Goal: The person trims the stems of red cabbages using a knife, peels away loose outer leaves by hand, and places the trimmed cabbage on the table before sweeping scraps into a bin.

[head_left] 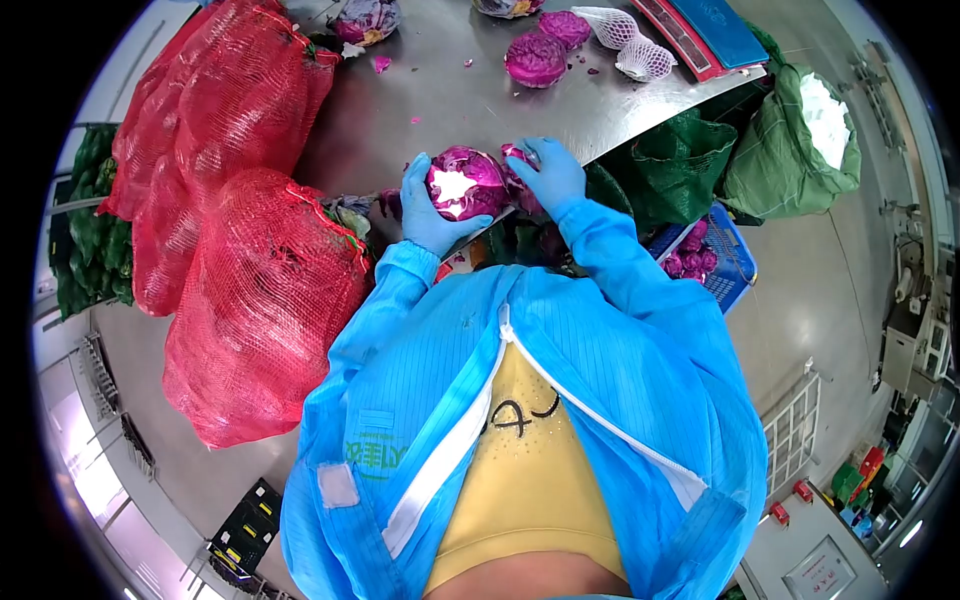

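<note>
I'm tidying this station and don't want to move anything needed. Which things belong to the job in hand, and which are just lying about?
Seemingly part of the job:
purple cabbage, held in the left hand
purple leaves, in the right hand
blue basket, holding purple cabbages

Probably just lying about:
purple scrap, loose on the metal table
white netting
blue board with writing

Passage across steel tabletop [440,95] beyond hands [553,180], red mesh sacks [265,300] blocking left, under-arm space unclear

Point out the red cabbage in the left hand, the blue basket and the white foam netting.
Red cabbage [484,182], head view: purple surface right of the pale patch.
Blue basket [737,272], head view: side wall.
White foam netting [645,61], head view: lower bulge.
</note>
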Demonstrator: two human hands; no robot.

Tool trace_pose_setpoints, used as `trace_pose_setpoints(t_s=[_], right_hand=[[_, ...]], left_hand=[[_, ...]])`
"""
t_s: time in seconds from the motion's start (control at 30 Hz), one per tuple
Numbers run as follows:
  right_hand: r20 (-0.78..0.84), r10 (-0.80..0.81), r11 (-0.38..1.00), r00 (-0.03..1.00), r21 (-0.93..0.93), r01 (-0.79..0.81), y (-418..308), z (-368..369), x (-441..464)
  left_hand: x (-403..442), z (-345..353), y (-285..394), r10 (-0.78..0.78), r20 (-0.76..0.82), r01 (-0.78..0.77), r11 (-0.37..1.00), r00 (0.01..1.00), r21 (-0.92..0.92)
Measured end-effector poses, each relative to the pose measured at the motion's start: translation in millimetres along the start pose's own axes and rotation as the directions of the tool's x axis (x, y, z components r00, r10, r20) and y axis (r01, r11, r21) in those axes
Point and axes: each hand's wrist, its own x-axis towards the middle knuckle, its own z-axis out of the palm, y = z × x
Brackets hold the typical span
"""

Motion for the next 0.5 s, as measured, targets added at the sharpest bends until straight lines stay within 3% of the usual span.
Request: trace_pose_setpoints(t_s=[0.03, 0.1, 0.13, 0.2, 0.27, 0.37, 0.4, 0.47, 0.5], right_hand=[[-0.003, 0.004, 1.000, 1.000, 0.005, -0.004, -1.5, 6.4, 5.6], [0.269, 0.042, 0.972, 0.962, 0.213, -0.102, -1.5, 15.3, 27.6], [0.262, 0.038, 0.973, 0.964, 0.211, -0.096, -0.7, 16.4, 37.8], [0.667, 0.137, 0.749, 0.733, 0.414, -0.517, 1.8, 19.2, 47.6], [0.671, 0.117, 0.722, 0.732, 0.449, -0.527, 8.4, 24.4, 50.3], [0.597, 0.115, 0.889, 0.794, 0.295, -0.351, 5.1, 19.7, 52.8], [0.512, -0.002, 0.980, 0.859, 0.172, -0.100, 3.6, 19.0, 53.1], [0.390, -0.099, 0.983, 0.915, -0.106, 0.151, -1.6, 21.3, 53.6], [0.385, -0.102, 0.983, 0.917, -0.103, 0.152, -1.6, 21.9, 51.9]], left_hand=[[0.6, -0.8, 2.1, 0.017, 0.002, -0.017, 1.000, 1.000, -0.022], [-1.0, -6.0, 3.1, 0.057, 0.017, -0.057, 0.998, 0.998, 0.019], [0.4, -6.3, 4.6, 0.093, 0.027, -0.094, 0.994, 0.995, 0.053], [-1.2, -4.4, 5.7, 0.105, 0.022, -0.106, 0.993, 0.994, 0.050], [-0.2, -5.7, 5.0, 0.134, 0.014, -0.135, 0.989, 0.991, 0.054], [2.6, -6.7, 5.9, 0.170, 0.017, -0.171, 0.983, 0.985, 0.071], [4.0, -7.4, 8.5, 0.168, 0.030, -0.170, 0.982, 0.985, 0.083], [5.7, -6.0, 15.5, 0.163, 0.031, -0.165, 0.982, 0.986, 0.089], [5.9, -5.0, 18.9, 0.154, 0.037, -0.157, 0.983, 0.987, 0.095]])
